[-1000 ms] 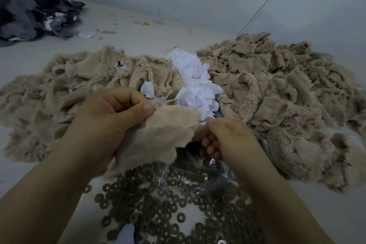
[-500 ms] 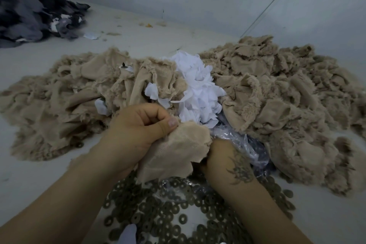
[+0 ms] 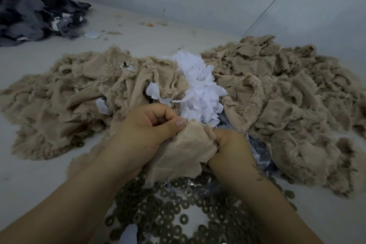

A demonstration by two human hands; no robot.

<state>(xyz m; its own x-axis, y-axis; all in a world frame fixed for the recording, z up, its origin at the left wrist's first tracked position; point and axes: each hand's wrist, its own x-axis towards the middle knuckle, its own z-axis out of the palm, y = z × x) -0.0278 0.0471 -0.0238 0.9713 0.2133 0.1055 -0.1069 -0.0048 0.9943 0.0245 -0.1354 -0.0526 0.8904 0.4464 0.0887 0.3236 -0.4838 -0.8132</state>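
Observation:
A frayed beige fabric piece [image 3: 183, 152] is held between both hands above a heap of dark metal washers [image 3: 178, 216]. My left hand [image 3: 146, 134] grips its left side, thumb pressed on the top edge and fingers curled. My right hand [image 3: 229, 150] is turned knuckles up and curls its fingers into the cloth's right edge; its fingertips are hidden. Just behind the hands lies a clump of white fabric pieces [image 3: 200, 93].
Large piles of beige fabric scraps spread left [image 3: 59, 101] and right [image 3: 287, 101] on the grey surface [image 3: 29, 174]. Clear plastic [image 3: 259, 150] lies under the washers. A dark grey fabric pile [image 3: 33, 4] sits far left by the wall.
Both hands have moved the beige piece forward, toward the white clump. My right hand rolled from palm-side to knuckles up and closed on the cloth's right edge.

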